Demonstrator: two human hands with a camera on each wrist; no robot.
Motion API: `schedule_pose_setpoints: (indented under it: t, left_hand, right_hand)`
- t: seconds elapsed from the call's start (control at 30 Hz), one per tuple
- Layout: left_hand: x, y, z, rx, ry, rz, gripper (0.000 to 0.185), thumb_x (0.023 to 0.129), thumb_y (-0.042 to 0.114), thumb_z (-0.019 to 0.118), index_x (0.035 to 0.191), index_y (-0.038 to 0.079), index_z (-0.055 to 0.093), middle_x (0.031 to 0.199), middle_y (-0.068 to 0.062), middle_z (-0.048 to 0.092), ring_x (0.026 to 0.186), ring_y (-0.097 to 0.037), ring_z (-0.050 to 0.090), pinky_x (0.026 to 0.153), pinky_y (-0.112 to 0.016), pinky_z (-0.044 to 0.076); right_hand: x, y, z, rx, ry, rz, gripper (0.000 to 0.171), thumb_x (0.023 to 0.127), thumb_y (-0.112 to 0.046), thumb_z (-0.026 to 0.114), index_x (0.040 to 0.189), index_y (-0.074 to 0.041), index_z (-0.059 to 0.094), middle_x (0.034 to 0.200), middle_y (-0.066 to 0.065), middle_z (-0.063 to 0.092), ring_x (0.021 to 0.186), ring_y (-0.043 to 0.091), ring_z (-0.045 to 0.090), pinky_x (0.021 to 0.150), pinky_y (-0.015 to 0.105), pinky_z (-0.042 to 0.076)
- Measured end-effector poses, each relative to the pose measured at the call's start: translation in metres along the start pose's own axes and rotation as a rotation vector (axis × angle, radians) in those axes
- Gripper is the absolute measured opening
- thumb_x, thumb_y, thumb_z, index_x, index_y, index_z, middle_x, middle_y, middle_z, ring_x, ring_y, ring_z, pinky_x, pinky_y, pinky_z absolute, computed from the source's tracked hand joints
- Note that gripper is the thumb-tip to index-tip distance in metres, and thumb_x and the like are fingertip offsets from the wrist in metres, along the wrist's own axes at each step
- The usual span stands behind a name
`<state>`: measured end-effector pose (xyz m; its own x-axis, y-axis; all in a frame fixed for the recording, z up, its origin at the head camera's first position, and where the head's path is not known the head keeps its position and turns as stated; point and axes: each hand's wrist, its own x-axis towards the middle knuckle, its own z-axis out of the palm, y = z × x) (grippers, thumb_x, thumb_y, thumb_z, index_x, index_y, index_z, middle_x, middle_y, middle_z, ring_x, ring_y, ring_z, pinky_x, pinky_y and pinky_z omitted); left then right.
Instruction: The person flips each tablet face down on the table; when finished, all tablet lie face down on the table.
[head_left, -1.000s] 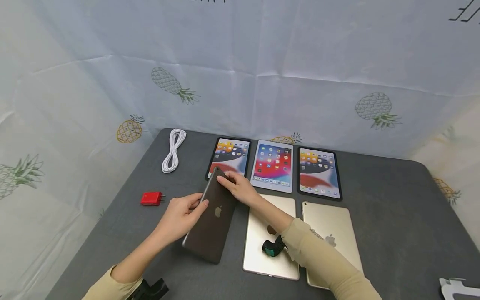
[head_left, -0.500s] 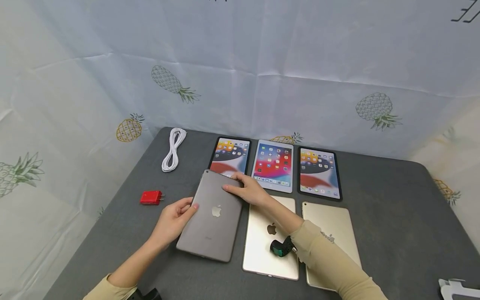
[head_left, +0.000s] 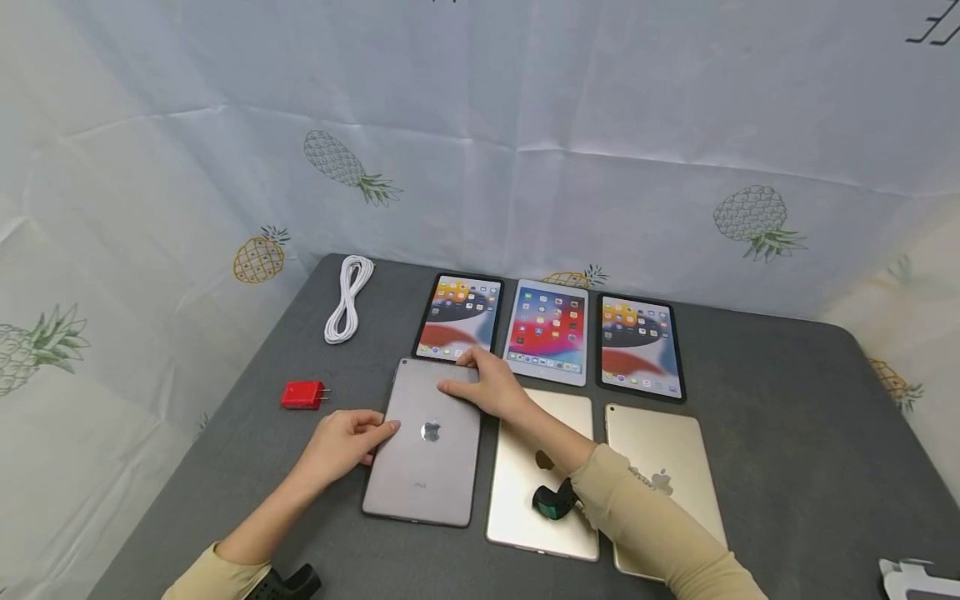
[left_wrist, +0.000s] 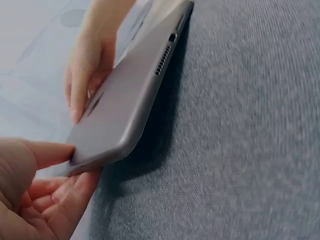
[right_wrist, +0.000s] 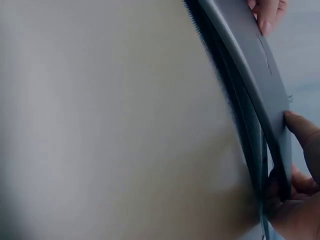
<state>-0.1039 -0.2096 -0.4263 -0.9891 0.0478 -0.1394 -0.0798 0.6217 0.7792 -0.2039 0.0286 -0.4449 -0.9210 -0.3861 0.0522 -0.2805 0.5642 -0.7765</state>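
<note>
The left hand (head_left: 345, 443) pinches the side edge of a grey tablet (head_left: 426, 467), back upward just above the tabletop (head_left: 795, 442), while the right hand (head_left: 491, 387) grips its far right corner. Two gold tablets (head_left: 516, 492) lie face down beside it, three lit tablets (head_left: 545, 329) beyond.

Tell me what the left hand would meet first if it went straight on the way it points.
Past the gray tablet it pinches, the left hand would probably meet the right hand, though depth is hard to judge.
</note>
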Motion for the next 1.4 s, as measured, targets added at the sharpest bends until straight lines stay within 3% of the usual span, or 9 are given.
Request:
schedule_pose_setpoints:
  t: [0.3, 0.8, 1.4]
  left_hand:
    - [0.003, -0.005, 0.005, 0.036, 0.052, 0.05, 0.022, 0.086, 0.021, 0.076, 0.088, 0.002, 0.066, 0.067, 0.002, 0.065, 0.051, -0.011, 0.06, 0.05, -0.023, 0.052]
    - [0.007, -0.009, 0.005, 0.044, 0.049, 0.073, 0.022, 0.085, 0.02, 0.077, 0.086, 0.001, 0.065, 0.066, 0.002, 0.064, 0.05, -0.011, 0.059, 0.05, -0.022, 0.052]
    - [0.002, 0.002, 0.007, 0.192, 0.098, 0.1, 0.021, 0.083, 0.019, 0.078, 0.08, 0.003, 0.064, 0.061, 0.002, 0.061, 0.047, -0.007, 0.054, 0.047, -0.024, 0.043]
  right_hand:
    - [-0.005, 0.004, -0.002, -0.141, -0.004, -0.125, 0.038, 0.081, -0.034, 0.08, 0.105, -0.007, 0.066, 0.098, 0.004, 0.062, 0.091, 0.019, 0.056, 0.085, 0.036, 0.048]
    - [-0.008, 0.004, -0.005, -0.257, -0.001, -0.169, 0.038, 0.079, -0.037, 0.081, 0.102, -0.009, 0.069, 0.096, 0.006, 0.061, 0.089, 0.021, 0.052, 0.084, 0.037, 0.045]
    - [-0.007, 0.003, -0.008, -0.216, -0.074, -0.127, 0.04, 0.08, -0.032, 0.081, 0.108, -0.006, 0.068, 0.101, 0.008, 0.06, 0.094, 0.022, 0.056, 0.086, 0.036, 0.048]
